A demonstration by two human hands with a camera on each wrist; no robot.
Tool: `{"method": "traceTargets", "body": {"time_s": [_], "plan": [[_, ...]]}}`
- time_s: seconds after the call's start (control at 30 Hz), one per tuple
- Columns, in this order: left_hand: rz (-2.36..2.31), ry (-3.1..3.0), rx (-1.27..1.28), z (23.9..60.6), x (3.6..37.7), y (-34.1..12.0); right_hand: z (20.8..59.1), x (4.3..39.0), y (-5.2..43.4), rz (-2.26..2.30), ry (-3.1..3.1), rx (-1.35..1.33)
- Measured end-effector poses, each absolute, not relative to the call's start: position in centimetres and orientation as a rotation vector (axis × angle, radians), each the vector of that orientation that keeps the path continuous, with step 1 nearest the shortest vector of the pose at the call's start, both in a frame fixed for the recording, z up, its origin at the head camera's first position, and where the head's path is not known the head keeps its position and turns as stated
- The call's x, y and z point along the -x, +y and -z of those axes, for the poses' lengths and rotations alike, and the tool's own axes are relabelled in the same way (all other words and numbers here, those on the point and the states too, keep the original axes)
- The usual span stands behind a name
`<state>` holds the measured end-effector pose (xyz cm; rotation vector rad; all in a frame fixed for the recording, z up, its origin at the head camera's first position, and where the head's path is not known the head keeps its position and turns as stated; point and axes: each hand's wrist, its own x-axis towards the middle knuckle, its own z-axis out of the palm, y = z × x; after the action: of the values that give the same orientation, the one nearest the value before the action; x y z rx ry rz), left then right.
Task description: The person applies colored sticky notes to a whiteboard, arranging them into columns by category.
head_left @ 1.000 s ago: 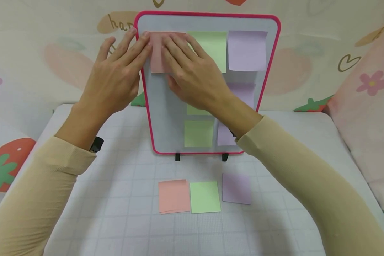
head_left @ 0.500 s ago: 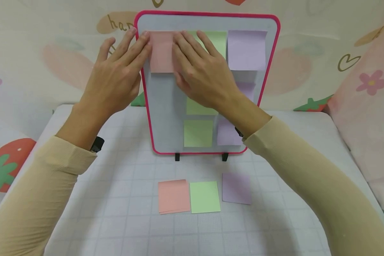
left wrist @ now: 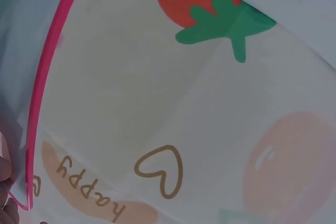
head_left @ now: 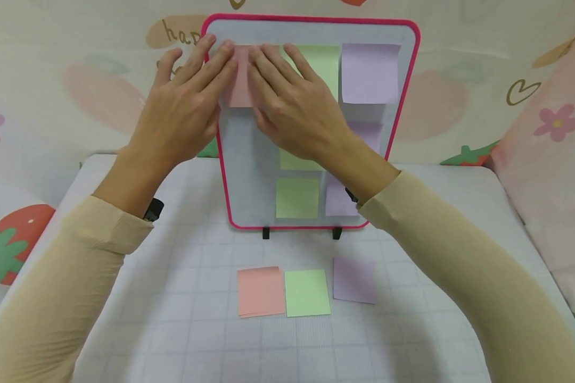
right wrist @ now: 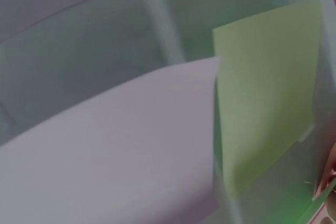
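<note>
A pink-framed whiteboard (head_left: 404, 80) stands upright on the table (head_left: 182, 298). A pink sticky note (head_left: 239, 85) sits at its top left. My left hand (head_left: 187, 106) lies with straight fingers on the note's left edge and the board frame. My right hand (head_left: 287, 103) presses flat on the note's right part, fingers straight. Beside it hang a green note (head_left: 323, 64) and a purple note (head_left: 370, 73); more green and purple notes hang lower on the board. The left wrist view shows the board's pink edge (left wrist: 44, 82); the right wrist view shows a green note (right wrist: 268, 93) and a purple note (right wrist: 115, 145).
Three small pads lie on the table in front of the board: pink (head_left: 260, 291), green (head_left: 306, 293), purple (head_left: 354, 281). Patterned cushions with strawberries and hearts surround the table at the back, left and right (head_left: 551, 138).
My left hand has moved right, further onto the pink note. My right hand swept right across the note, then came back left, so both hands now meet over it.
</note>
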<state>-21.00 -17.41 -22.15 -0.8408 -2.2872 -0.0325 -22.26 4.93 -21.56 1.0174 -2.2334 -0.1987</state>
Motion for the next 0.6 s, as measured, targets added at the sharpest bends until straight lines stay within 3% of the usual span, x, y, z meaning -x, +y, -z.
{"method": "traceTargets", "body": {"time_s": [0.6], "plan": [[-0.093,-2.336,0.866,22.01,20.81,-16.87,21.59,22.1,5.23,0.233,-2.262,-1.009]]}}
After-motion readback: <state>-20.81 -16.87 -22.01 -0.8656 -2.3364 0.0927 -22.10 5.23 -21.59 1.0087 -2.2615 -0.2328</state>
